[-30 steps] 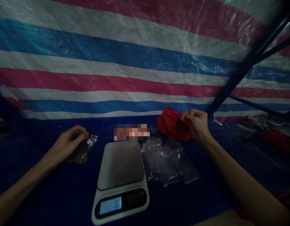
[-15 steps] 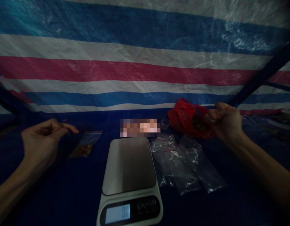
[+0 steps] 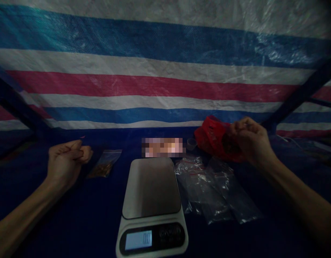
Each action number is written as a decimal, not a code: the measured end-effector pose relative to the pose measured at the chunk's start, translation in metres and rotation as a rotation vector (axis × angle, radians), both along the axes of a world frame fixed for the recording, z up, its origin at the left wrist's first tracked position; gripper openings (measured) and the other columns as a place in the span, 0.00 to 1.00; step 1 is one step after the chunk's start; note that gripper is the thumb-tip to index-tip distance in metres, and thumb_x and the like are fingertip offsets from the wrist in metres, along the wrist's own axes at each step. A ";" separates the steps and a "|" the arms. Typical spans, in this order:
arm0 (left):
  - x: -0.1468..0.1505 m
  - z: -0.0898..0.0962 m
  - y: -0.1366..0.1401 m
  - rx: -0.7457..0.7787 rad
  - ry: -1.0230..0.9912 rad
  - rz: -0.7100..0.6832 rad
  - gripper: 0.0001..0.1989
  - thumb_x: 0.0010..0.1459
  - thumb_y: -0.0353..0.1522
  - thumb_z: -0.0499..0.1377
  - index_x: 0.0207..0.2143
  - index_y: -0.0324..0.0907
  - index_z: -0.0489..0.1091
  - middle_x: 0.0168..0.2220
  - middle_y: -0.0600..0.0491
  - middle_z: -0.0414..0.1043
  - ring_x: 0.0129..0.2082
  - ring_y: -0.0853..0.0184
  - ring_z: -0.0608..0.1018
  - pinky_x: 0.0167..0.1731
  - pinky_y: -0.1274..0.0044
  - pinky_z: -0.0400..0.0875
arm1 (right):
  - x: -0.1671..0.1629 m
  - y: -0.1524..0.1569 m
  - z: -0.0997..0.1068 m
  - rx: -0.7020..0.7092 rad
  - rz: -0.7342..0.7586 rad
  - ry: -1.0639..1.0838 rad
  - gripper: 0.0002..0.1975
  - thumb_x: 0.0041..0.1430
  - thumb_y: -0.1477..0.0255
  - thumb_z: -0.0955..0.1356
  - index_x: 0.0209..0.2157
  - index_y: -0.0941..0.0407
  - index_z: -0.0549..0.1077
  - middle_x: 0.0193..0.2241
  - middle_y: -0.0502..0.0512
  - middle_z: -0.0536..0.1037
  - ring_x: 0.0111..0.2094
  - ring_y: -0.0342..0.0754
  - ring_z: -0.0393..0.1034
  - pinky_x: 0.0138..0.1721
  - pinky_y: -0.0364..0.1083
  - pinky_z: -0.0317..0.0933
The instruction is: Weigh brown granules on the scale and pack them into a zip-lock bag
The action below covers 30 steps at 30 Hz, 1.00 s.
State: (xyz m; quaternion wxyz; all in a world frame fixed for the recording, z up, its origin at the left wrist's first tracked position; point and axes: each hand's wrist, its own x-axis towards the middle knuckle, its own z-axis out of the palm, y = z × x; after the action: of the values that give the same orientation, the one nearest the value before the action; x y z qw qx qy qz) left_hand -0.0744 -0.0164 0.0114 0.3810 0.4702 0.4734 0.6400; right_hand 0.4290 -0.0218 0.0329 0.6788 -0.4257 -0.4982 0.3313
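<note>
Surface: dark blue cloth covers the whole work area, dimly lit, with a striped tarpaulin behind it.
Scale: a white kitchen scale with a bare steel platter sits nearest, at centre; its lit display reads 0.0.
Empty bags: a loose pile of clear zip bags lies flat on the cloth just right of the scale, overlapping one another.
Left hand: the left hand hovers above the cloth, left of the scale, fingers curled in to a loose fist, thumb against the forefinger; nothing can be made out in it.
Filled bag: a small clear filled bag with brownish contents lies flat on the cloth just right of the left hand, apart from it.
Right hand: the right hand is raised at the far right, fingers pinched together on the edge of a red plastic bag.
Red bag: crumpled, resting beyond the empty bags, with dark contents showing near the fingers.
Small cup: a little clear cup stands just left of the red bag.
Backdrop: the blue, white and red tarpaulin closes the far side, crossed by dark slanted poles at the edges.
</note>
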 end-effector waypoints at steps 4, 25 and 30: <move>-0.001 -0.002 -0.001 -0.032 0.009 -0.009 0.21 0.33 0.23 0.60 0.14 0.43 0.45 0.15 0.63 0.43 0.13 0.77 0.55 0.18 0.77 0.50 | 0.005 0.006 -0.004 -0.026 -0.103 -0.045 0.26 0.34 0.83 0.76 0.37 0.51 0.71 0.18 0.39 0.65 0.20 0.38 0.56 0.22 0.38 0.52; -0.008 -0.007 0.008 -0.016 0.145 -0.141 0.21 0.40 0.25 0.72 0.40 0.46 0.76 0.28 0.57 0.74 0.27 0.69 0.77 0.29 0.78 0.72 | 0.003 -0.004 0.004 -0.057 -0.119 -0.045 0.10 0.30 0.82 0.67 0.20 0.55 0.72 0.11 0.45 0.60 0.13 0.39 0.52 0.15 0.39 0.44; -0.008 -0.001 0.004 0.019 0.131 -0.087 0.17 0.35 0.21 0.61 0.30 0.43 0.77 0.13 0.59 0.68 0.14 0.72 0.70 0.20 0.79 0.64 | 0.009 0.005 -0.001 0.011 -0.130 -0.212 0.22 0.37 0.83 0.72 0.38 0.54 0.79 0.20 0.43 0.64 0.24 0.40 0.58 0.23 0.38 0.53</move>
State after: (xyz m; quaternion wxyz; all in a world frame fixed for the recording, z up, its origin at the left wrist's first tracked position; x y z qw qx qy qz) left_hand -0.0827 -0.0123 0.0100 0.3720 0.5350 0.4703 0.5951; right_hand 0.4381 -0.0170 0.0322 0.6447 -0.4859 -0.5405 0.2369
